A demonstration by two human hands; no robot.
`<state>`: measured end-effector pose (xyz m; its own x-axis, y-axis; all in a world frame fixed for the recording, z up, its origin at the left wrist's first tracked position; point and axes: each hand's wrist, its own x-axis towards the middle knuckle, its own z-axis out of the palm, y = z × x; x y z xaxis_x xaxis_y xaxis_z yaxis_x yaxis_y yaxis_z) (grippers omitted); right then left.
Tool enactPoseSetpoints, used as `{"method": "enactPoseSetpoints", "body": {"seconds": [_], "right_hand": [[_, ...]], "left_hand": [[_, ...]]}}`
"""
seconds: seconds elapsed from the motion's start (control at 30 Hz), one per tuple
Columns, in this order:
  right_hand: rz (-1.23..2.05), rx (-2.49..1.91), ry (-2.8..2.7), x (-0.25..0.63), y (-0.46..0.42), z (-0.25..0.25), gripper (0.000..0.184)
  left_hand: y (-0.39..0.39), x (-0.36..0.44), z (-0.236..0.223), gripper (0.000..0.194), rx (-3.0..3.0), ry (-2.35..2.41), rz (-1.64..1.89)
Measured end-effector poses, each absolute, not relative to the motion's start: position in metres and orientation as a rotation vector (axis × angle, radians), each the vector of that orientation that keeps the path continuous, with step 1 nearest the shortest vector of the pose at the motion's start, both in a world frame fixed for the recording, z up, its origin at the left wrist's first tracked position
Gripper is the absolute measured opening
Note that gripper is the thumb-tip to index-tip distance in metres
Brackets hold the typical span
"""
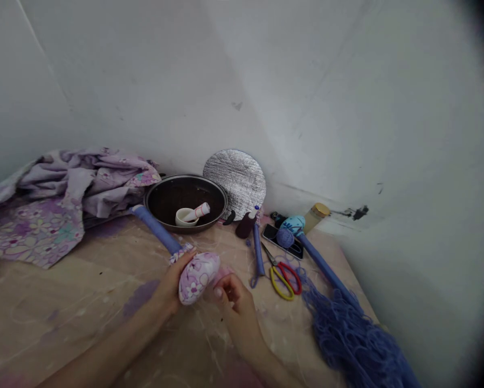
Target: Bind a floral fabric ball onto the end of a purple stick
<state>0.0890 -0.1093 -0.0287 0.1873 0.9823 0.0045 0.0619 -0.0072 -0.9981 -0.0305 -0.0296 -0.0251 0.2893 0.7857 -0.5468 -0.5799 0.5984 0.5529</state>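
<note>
My left hand (176,281) is closed around the neck of a padded stick. Its rounded head (199,277) is covered in white and purple floral cloth, and its blue-wrapped handle (157,229) points away to the upper left. Just right of the padded head, my right hand (237,307) is raised with fingers curled and thumb bent against them. Whatever sits in that pinch, if anything, is too small to make out. Scissors (284,280) with one red and one yellow handle lie to the right of this hand.
Floral cloth (43,221) is heaped at left. Behind stand a dark pan (161,202) holding a small white cup (186,217), a silver disc (236,180), a dark bottle (245,225) and a jar (317,215). A phone (270,233), another padded stick (323,264) and tangled blue yarn (355,334) lie right.
</note>
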Motion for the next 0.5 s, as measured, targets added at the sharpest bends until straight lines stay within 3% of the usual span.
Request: {"method": "enactPoseSetpoints", "body": {"seconds": [0.2,0.5], "right_hand": [[1.026,-1.334,-1.405,0.103,-0.104,-0.022,0.028],[0.654,-1.521,-1.766,0.166,-0.105,-0.013,0.02]], "left_hand": [[-0.033,-0.028,-0.03,0.012,0.327,0.87,0.945],[-0.024,-0.034,-0.019,0.008,0.355,0.96,0.974]]}}
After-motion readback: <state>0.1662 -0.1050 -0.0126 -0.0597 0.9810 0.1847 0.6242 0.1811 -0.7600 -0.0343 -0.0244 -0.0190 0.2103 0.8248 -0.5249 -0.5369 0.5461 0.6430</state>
